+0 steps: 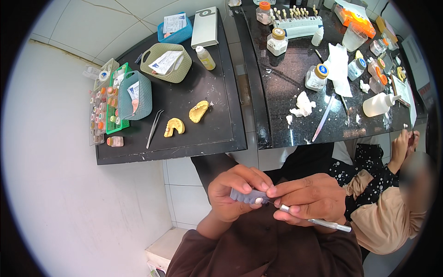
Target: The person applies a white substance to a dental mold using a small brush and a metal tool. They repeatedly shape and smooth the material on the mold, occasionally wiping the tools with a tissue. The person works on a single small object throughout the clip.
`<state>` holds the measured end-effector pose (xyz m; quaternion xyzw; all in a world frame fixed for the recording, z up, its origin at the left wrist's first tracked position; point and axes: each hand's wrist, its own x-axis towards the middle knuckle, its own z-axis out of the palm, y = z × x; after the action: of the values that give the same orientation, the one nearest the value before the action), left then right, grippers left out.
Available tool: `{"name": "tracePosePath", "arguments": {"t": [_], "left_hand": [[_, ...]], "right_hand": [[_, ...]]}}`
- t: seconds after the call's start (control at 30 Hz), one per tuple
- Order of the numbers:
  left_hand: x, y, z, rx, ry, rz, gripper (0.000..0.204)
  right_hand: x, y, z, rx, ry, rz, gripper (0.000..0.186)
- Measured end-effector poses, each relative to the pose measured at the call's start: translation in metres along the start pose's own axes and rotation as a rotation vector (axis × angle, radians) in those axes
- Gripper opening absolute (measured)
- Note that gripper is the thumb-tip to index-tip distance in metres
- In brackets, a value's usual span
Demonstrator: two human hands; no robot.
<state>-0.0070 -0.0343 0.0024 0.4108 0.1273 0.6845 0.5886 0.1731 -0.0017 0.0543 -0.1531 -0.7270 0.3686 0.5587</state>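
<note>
My left hand (226,194) is closed on a grey-purple dental model (242,196) with a row of scalloped tooth shapes, held above my lap. One white tooth crown (259,201) stands out at the model's right end. In my right hand (318,196) is a slim metal dental hand tool (330,225), gripped like a pen, its handle pointing down to the right. A thin tip reaches toward the model beside the crown; whether it touches, I cannot tell. Fingertips of both hands meet at the model's right end and hide part of it.
On the left black table lie two yellow plaster dental models (199,111), tweezers (154,129), baskets (166,79) and small jars. The right black table (286,124) carries jars, a tooth shade rack (297,27), a brush (324,117) and crumpled tissue (303,105). Another person (383,207) sits close at right.
</note>
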Motion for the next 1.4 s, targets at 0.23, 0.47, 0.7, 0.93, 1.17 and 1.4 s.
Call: {"name": "tracePosePath", "arguments": {"t": [0.23, 0.47, 0.7, 0.93, 1.17, 1.4], "left_hand": [[0.0028, -0.0012, 0.0018, 0.093, -0.001, 0.024, 0.035], [0.0032, -0.0009, 0.0020, 0.087, 0.001, 0.020, 0.036], [0.0012, 0.0003, 0.0006, 0.004, 0.020, -0.007, 0.036], [0.0013, -0.0007, 0.0023, 0.019, 0.035, 0.009, 0.033], [0.0023, -0.0012, 0.0037, 0.016, 0.057, 0.019, 0.031], [0.0030, -0.0006, 0.0034, 0.032, 0.062, 0.015, 0.030]], "right_hand": [[0.0003, 0.0003, -0.0008, -0.013, -0.009, -0.011, 0.036], [0.0000, -0.0005, -0.0002, -0.013, 0.000, -0.004, 0.032], [0.0007, -0.0041, -0.0007, -0.069, -0.018, -0.007, 0.033], [-0.0002, -0.0072, -0.0024, -0.119, -0.058, -0.007, 0.036], [0.0017, -0.0065, -0.0016, -0.124, -0.048, -0.019, 0.035], [0.0010, -0.0064, -0.0008, -0.126, -0.041, 0.006, 0.036]]}}
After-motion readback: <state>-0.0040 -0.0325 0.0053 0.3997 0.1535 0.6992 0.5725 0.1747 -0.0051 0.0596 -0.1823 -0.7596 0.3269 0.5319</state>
